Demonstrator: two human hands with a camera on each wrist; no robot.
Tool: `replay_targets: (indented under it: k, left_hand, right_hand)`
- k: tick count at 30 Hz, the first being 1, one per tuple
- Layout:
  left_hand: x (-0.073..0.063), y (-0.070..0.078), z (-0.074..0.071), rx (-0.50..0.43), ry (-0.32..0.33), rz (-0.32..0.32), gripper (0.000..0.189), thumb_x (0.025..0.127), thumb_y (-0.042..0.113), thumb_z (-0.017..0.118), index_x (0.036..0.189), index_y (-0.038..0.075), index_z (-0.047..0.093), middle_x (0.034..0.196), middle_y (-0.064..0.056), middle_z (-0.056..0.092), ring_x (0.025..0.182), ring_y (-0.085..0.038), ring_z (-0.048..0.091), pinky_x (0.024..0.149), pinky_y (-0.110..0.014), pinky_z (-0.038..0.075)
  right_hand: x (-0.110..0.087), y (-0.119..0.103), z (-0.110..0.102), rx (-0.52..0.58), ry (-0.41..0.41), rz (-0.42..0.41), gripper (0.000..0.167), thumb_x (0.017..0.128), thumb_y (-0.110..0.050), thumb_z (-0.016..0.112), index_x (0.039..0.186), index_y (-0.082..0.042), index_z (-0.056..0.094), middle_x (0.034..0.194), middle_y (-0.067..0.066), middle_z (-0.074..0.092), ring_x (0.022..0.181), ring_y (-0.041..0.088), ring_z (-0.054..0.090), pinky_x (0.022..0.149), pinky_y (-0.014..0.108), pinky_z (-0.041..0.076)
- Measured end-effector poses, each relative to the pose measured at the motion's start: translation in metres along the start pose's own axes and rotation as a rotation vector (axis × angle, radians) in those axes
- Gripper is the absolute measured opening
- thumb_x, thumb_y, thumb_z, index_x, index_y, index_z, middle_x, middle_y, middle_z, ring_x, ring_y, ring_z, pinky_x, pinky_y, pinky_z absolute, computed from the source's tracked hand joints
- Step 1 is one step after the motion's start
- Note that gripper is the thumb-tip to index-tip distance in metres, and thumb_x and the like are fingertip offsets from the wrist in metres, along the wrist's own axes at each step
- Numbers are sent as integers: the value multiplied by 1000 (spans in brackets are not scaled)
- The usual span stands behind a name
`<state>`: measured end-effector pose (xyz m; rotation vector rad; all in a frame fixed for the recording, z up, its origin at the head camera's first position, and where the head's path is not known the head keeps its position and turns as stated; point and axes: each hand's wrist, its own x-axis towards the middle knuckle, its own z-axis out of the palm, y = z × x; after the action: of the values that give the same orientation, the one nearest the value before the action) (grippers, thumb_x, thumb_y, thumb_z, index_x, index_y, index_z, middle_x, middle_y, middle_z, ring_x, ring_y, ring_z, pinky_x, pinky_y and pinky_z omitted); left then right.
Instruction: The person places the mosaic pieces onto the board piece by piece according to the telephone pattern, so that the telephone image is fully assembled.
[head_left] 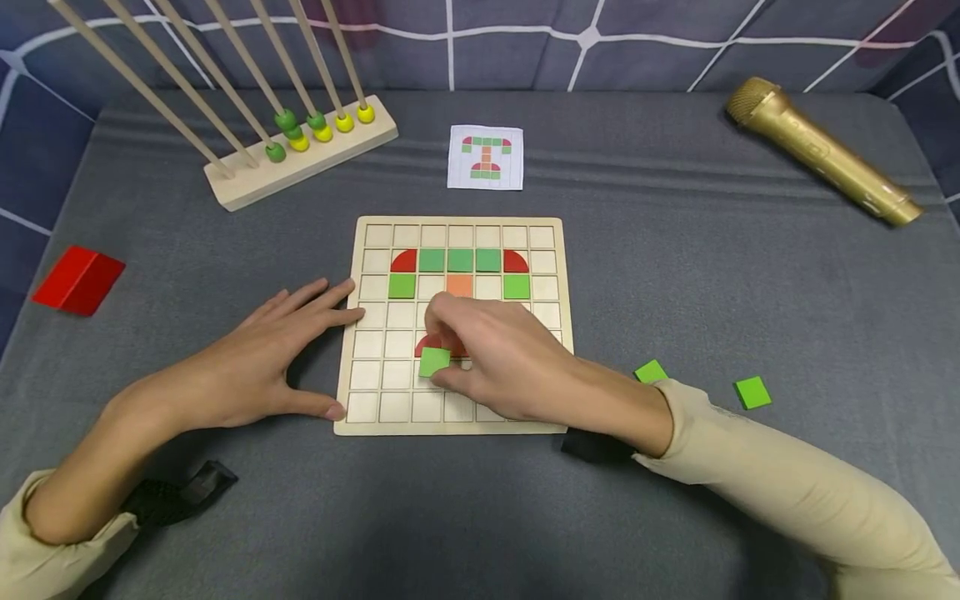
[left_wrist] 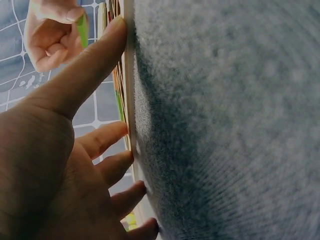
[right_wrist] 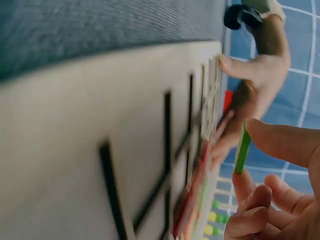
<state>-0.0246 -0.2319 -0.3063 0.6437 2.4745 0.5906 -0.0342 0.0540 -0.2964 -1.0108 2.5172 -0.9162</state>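
Observation:
A light green square tile (head_left: 434, 362) is pinched between the thumb and a finger of my right hand (head_left: 517, 354), just above the wooden grid board (head_left: 367, 375). In the right wrist view the green tile (right_wrist: 243, 148) shows edge-on, raised off the board. Spread along the board's left edge, my left hand (head_left: 262, 358) touches it with thumb and fingertips. Red quarter-round pieces (head_left: 403, 262), darker green squares (head_left: 460, 260), light green squares (head_left: 402, 286) and an orange square (head_left: 459, 285) fill cells in the upper rows. Another red piece (head_left: 427, 342) shows lower down, partly behind the right hand.
A printed pattern card (head_left: 486, 158) lies behind the board. At the back left stands a wooden peg rack (head_left: 300, 171) with green and yellow beads. A red block (head_left: 78, 281) is far left, a gold microphone (head_left: 825, 150) back right. Loose green tiles (head_left: 752, 392) lie by the right sleeve.

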Motion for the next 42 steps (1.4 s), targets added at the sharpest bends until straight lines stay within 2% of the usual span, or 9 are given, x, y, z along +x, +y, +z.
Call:
replay_targets:
  k: [6, 14, 24, 35, 42]
  left_hand:
    - [0, 0, 0, 1, 6, 10, 107, 70, 73, 71, 153, 15, 36, 165, -5, 9, 148, -38, 6, 112, -67, 5]
    - [0, 0, 0, 0, 5, 14, 108, 70, 74, 70, 153, 15, 35, 165, -5, 9, 148, -38, 6, 112, -67, 4]
    - [0, 0, 0, -17, 2, 1, 107, 70, 71, 73, 153, 15, 36, 165, -6, 9, 148, -38, 5, 112, -66, 2]
    - [-2, -1, 0, -21, 2, -9, 106, 69, 69, 75, 152, 15, 37, 165, -7, 9, 148, -39, 4, 112, -67, 1]
    - [0, 0, -2, -13, -17, -17, 109, 69, 73, 72, 154, 16, 34, 165, -6, 7, 148, -39, 3, 112, -66, 1]
  right_hand:
    - [10, -4, 8, -10, -68, 9, 33, 79, -15, 83, 88, -16, 52, 76, -7, 53, 69, 7, 49, 60, 26, 42]
    - [12, -2, 12, -14, -134, 0, 29, 80, -13, 82, 89, -15, 55, 78, -4, 52, 73, 11, 48, 61, 27, 42]
    - [4, 3, 7, 9, -126, 44, 25, 82, -12, 79, 101, -16, 63, 86, -10, 59, 75, 6, 52, 69, 28, 45]
    - [3, 7, 6, 83, -139, -17, 27, 85, -7, 74, 110, -11, 65, 82, -9, 60, 68, 6, 54, 67, 27, 46]
    - [-10, 20, -16, 190, -100, -53, 27, 86, -7, 75, 111, -10, 66, 83, -9, 60, 69, 6, 54, 64, 26, 48]
